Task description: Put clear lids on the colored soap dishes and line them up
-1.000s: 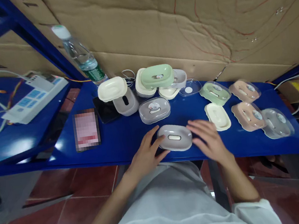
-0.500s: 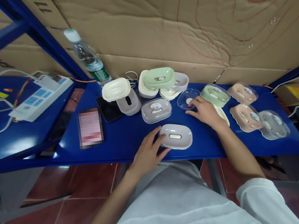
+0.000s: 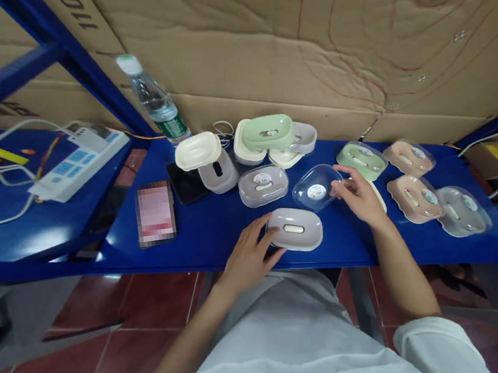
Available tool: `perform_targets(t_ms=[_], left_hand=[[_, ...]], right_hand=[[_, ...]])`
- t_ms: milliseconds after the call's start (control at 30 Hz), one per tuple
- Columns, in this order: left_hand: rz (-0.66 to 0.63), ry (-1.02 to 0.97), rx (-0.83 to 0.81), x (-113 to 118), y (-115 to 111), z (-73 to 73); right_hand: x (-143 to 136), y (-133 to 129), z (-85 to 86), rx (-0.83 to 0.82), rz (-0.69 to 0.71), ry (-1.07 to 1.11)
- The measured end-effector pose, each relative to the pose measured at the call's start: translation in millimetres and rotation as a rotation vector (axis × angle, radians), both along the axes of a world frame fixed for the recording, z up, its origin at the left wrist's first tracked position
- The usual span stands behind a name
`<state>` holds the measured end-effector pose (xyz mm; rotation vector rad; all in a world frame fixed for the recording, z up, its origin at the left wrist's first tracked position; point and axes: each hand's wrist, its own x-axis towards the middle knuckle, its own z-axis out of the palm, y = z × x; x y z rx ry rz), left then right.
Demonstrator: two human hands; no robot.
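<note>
A pale grey soap dish (image 3: 307,239) with a white slotted insert in its middle sits at the front of the blue table. My left hand (image 3: 251,250) grips its left end, thumb on the near side and fingers on the far side. Just behind it, a clear lid (image 3: 313,177) with a round label is held up, tilted. My right hand (image 3: 357,195) pinches that lid at its right edge. A lidded grey soap dish (image 3: 264,193) stands behind the left hand. A lidded green soap dish (image 3: 360,162) lies beyond the right hand, beside a partly hidden cream piece (image 3: 379,197).
Green (image 3: 268,129), cream and grey dish parts are stacked at the back. Lidded peach dishes (image 3: 410,205) and another grey dish (image 3: 457,217) stand right. A water bottle (image 3: 158,103), a dark phone (image 3: 185,186) and a blurred pink item (image 3: 155,214) are left, beyond them a power strip (image 3: 81,163).
My right hand has taken hold of the clear lid and lifted it off the table, bringing it toward the grey dish. My left hand stays on the dish. The view shifted slightly.
</note>
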<state>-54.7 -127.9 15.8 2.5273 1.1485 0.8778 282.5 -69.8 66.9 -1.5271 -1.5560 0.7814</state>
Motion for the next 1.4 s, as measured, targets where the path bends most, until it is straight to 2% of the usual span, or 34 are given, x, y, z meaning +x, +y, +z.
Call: perform_targets(t_ms=[100, 200, 300, 367, 533, 633, 767, 1000, 1200, 1400], left_hand=[[-0.003, -0.003, -0.008, 1, 0, 0.1], [-0.017, 0.000, -0.006, 2, 1, -0.6], [-0.015, -0.002, 0.009, 1, 1, -1.0], [-0.017, -0.010, 0.006, 1, 0, -0.5], [-0.042, 0.015, -0.021, 1, 1, 1.2], [-0.035, 0.036, -0.026, 0, 1, 1.4], [-0.026, 0.023, -0.016, 0, 0, 0.4], [-0.031, -0.010, -0.029, 0, -1, -0.6], [-0.029, -0.063, -0.096, -2, -1, -4.3], [-0.025, -0.077, -0.150, -2, 0, -1.0]], right_hand=[[6, 6, -9.7, 0.023, 0.020, -0.068], [12, 9, -14.9, -0.026, 0.084, -0.110], [15, -1, -17.3, -0.104, 0.139, -0.188], [14, -16, -20.6, -0.108, 0.125, -0.281], [2, -54, -40.4, 0.041, -0.048, -0.423], [-3, -61, -46.2, 0.153, -0.001, -0.458], [-7, -63, -46.8, 0.180, 0.081, -0.450], [-9, -64, -53.2, 0.206, -0.006, -0.440], [-4, -68, -42.6, 0.171, 0.047, -0.416], [2, -72, -36.2, 0.095, 0.046, -0.335]])
